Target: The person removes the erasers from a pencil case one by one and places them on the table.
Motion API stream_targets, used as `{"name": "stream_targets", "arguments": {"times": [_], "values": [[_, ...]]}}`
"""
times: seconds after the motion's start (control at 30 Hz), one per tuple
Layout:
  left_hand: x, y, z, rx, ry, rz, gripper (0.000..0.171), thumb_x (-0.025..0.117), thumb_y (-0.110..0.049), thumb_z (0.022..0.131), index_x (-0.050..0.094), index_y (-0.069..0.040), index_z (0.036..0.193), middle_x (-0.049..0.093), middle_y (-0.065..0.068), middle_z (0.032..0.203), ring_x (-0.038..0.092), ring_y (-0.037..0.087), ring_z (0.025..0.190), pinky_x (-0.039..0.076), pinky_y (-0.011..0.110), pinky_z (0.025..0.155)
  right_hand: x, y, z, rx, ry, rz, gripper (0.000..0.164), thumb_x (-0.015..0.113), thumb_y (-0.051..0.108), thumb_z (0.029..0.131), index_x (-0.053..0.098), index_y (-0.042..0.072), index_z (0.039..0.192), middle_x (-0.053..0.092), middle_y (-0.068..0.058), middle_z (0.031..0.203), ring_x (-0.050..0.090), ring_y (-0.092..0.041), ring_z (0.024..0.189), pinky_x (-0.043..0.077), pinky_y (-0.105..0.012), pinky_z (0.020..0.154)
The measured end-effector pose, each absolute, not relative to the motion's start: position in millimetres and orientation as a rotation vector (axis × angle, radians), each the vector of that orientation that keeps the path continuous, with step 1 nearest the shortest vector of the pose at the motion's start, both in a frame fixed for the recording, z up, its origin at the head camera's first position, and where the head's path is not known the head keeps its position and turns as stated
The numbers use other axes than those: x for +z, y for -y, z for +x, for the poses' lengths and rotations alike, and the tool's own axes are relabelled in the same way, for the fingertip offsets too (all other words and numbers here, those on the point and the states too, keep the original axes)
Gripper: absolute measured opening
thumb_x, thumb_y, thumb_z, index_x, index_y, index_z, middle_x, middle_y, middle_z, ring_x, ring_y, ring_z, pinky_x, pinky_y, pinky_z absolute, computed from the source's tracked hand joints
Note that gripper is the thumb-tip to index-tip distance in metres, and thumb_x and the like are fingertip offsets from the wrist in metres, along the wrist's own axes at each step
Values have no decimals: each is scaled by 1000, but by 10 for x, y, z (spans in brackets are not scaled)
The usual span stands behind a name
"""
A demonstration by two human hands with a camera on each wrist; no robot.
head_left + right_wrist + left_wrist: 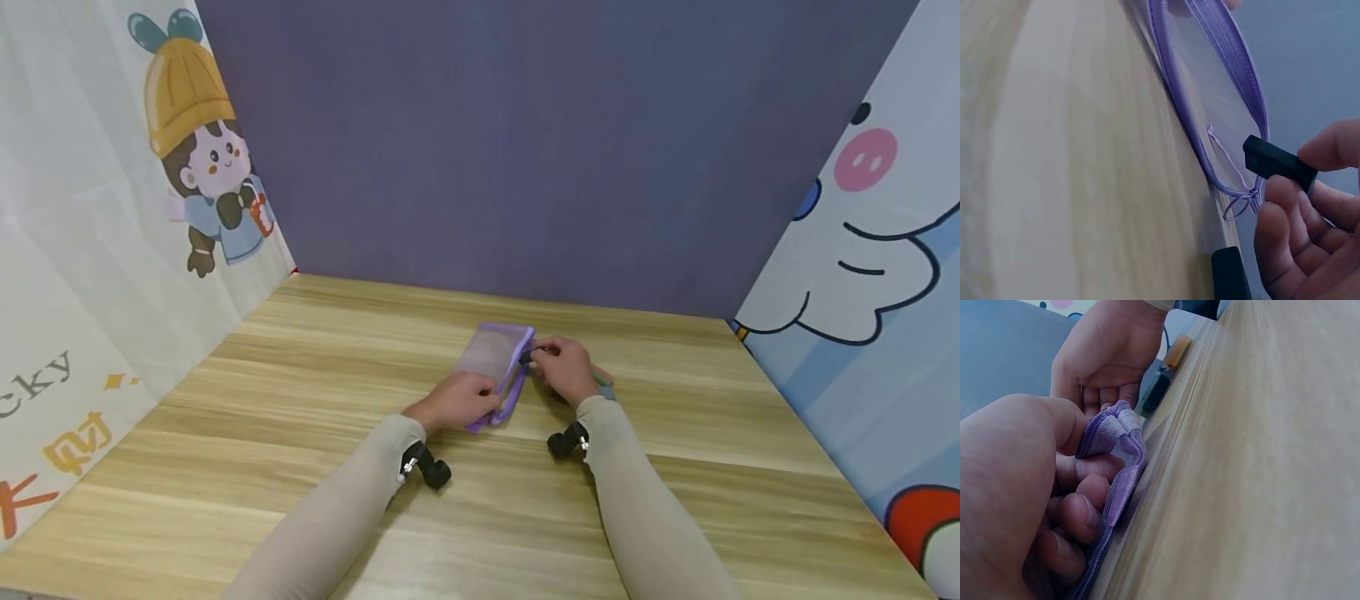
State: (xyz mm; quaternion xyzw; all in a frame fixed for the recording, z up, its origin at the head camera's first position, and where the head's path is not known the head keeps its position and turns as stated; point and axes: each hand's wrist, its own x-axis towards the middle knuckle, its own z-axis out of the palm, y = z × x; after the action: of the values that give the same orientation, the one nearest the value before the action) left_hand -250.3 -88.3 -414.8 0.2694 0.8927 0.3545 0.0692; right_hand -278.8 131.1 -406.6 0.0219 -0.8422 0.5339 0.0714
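A purple mesh zipper pouch (495,350) lies on the table, its zipped mouth spread apart in the right wrist view. My left hand (461,400) grips the pouch's near edge, with thumb and fingers curled on the purple fabric (1124,437) in the left wrist view. Between thumb and fingertips, my right hand (568,367) pinches a small dark rectangular block (1279,164). One end of that block is at the pouch's opening, beside the zipper end with its cord and ring (1238,203). The block's exact kind cannot be told.
Beside the right hand lie several small coloured pieces, among them an orange one (1177,351) and a dark green one (1157,390). Another dark block (1230,275) sits below the right hand in its wrist view. A grey panel (510,167) stands behind the wooden table (300,375).
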Motion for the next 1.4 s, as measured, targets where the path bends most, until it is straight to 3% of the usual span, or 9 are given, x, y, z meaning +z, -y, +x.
{"name": "stream_targets", "arguments": {"times": [0.3, 0.63, 0.83, 0.93, 1.1, 1.4], "values": [[-4140, 875, -2499, 1039, -2688, 834, 30, 59, -25, 93, 51, -18, 64, 55, -9, 58, 53, 7, 52, 49, 27, 52, -4083, -1395, -2736, 1648, 2509, 60, 31, 64, 17, 94, 68, 0, 120, 68, -24, 94, 65, -33, 73, 53, -33, 58], [-4125, 886, -2500, 1049, -2693, 840, 31, 59, -26, 94, 51, -18, 65, 55, -8, 58, 54, 7, 52, 51, 28, 53, -4046, -1486, -2715, 1564, 2535, 74, 35, 63, 20, 95, 67, 0, 123, 70, -21, 98, 68, -30, 73, 53, -32, 60], [-4132, 899, -2525, 1000, -2734, 863, 32, 58, -27, 94, 49, -19, 64, 54, -9, 58, 54, 7, 52, 48, 26, 53, -3989, -1494, -2701, 1508, 2568, 33, 36, 65, 25, 93, 68, 3, 122, 72, -17, 99, 70, -29, 75, 45, -37, 74], [-4137, 904, -2536, 967, -2762, 890, 32, 57, -27, 93, 47, -19, 63, 51, -10, 57, 50, 6, 51, 45, 26, 52, -3989, -1504, -2704, 1524, 2557, 29, 36, 65, 24, 93, 68, 2, 121, 71, -17, 99, 70, -29, 76, 48, -36, 73], [-4135, 908, -2540, 940, -2777, 906, 31, 57, -27, 92, 46, -20, 64, 48, -10, 56, 47, 6, 51, 41, 25, 52, -4009, -1512, -2713, 1578, 2532, 51, 37, 64, 20, 93, 66, -3, 122, 69, -22, 101, 70, -31, 76, 54, -29, 58], [-4101, 940, -2487, 971, -2757, 888, 31, 57, -26, 93, 46, -19, 64, 50, -9, 57, 50, 7, 53, 44, 26, 54, -3982, -1499, -2663, 1571, 2528, 64, 36, 63, 20, 95, 65, -1, 123, 69, -24, 101, 68, -33, 77, 55, -31, 60]]}}
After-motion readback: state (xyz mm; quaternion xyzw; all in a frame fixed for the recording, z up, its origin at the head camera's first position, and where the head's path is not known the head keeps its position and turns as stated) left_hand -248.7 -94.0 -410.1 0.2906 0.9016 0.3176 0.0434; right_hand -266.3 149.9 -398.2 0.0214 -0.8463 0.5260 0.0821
